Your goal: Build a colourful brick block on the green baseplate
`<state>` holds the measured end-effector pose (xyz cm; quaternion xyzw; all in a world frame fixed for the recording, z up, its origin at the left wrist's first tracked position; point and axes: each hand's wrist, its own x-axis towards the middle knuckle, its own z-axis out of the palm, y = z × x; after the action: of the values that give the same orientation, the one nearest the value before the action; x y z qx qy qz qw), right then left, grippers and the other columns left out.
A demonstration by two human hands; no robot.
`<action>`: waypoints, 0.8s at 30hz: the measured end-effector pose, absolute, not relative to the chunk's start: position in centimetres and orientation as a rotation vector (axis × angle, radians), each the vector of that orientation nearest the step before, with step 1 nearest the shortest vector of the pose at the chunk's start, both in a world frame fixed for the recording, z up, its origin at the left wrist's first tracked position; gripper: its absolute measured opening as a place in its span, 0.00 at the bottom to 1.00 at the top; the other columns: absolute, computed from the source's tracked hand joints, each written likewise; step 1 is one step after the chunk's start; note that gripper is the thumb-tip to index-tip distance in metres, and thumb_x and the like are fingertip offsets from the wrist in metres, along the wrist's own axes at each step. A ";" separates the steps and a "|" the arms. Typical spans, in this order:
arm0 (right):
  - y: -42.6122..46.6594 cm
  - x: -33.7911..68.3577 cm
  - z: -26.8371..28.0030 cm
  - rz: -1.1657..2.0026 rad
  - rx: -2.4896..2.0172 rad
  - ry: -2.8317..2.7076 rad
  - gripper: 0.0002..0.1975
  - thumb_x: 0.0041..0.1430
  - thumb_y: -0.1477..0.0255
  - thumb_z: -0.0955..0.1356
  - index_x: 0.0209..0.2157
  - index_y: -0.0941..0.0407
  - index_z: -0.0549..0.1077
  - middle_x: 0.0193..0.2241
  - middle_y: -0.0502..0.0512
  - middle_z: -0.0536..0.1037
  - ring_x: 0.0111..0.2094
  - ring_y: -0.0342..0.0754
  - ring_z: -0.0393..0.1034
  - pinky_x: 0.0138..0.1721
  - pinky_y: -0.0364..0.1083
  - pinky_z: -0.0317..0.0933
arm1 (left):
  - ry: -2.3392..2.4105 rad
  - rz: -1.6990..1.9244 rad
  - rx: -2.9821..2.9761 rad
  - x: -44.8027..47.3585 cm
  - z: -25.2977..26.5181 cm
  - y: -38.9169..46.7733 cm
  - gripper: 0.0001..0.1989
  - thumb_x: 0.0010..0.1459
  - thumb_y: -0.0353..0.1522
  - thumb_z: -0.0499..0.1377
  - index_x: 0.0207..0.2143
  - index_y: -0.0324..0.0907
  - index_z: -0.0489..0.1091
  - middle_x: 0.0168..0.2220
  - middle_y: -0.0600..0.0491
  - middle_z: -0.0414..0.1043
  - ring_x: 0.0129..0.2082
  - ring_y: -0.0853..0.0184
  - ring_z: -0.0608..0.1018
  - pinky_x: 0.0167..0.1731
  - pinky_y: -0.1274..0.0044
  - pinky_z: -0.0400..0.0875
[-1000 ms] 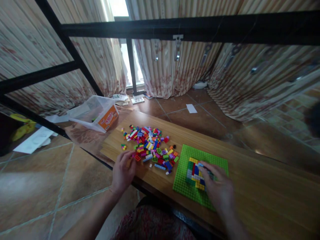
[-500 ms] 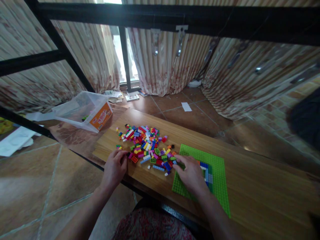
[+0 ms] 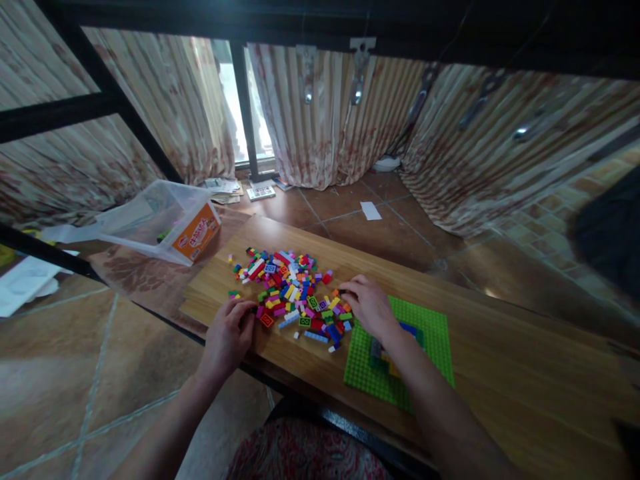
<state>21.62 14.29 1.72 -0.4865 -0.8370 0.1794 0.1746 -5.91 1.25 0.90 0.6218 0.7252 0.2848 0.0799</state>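
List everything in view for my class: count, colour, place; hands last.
Table: one, brown, lower centre
Toy bricks: many, mixed colours, heaped on table
Baseplate: one, green, right of bricks
Brick build: one, multicoloured, on baseplate
Box: one, clear, orange label, left of table
Frame: one, black, top and left
Clips: several, silvery, below frame
Curtains: several, beige, background
Window: one, bright, between curtains
Floor: one, brown, below table
Papers: uncounted, pale, by curtains
Sheet: one, white, beyond table
Left hand: one, bare, bricks' left edge
Right hand: one, bare, bricks' right edge
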 end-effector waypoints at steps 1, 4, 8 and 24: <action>14.2 21.7 1.9 0.511 -1.377 -2.370 0.08 0.58 0.72 0.66 0.35 0.52 0.78 0.35 0.54 0.75 0.40 0.48 0.68 0.43 0.47 0.59 | 2.177 0.855 1.847 -5.9 1.0 1.2 0.12 0.59 0.36 0.52 0.39 0.42 0.71 0.42 0.48 0.71 0.45 0.59 0.74 0.46 0.69 0.70; 13.1 22.2 2.8 0.528 -1.407 -2.288 0.08 0.58 0.71 0.65 0.33 0.54 0.76 0.34 0.55 0.76 0.40 0.50 0.69 0.44 0.49 0.60 | 2.220 0.861 1.777 -5.7 1.4 1.2 0.11 0.57 0.38 0.53 0.38 0.42 0.70 0.38 0.49 0.73 0.38 0.61 0.76 0.40 0.71 0.72; 10.7 24.8 4.0 0.673 -1.490 -1.894 0.10 0.59 0.66 0.64 0.36 0.54 0.75 0.34 0.54 0.79 0.36 0.49 0.72 0.42 0.49 0.63 | 2.252 0.897 1.600 -5.3 2.0 0.9 0.14 0.56 0.41 0.54 0.39 0.41 0.69 0.29 0.53 0.73 0.28 0.65 0.76 0.30 0.75 0.71; 4.0 33.8 1.4 0.780 -1.625 -1.439 0.12 0.54 0.65 0.68 0.37 0.53 0.79 0.38 0.55 0.80 0.39 0.50 0.74 0.43 0.51 0.66 | 1.482 1.048 1.804 5.6 3.2 -0.8 0.03 0.57 0.29 0.55 0.35 0.43 0.66 0.32 0.55 0.70 0.31 0.70 0.74 0.33 0.79 0.70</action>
<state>33.82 4.00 1.35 -0.6441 -0.5702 0.3092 0.4055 5.65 -0.82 3.17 0.6753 0.5547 0.3924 0.2870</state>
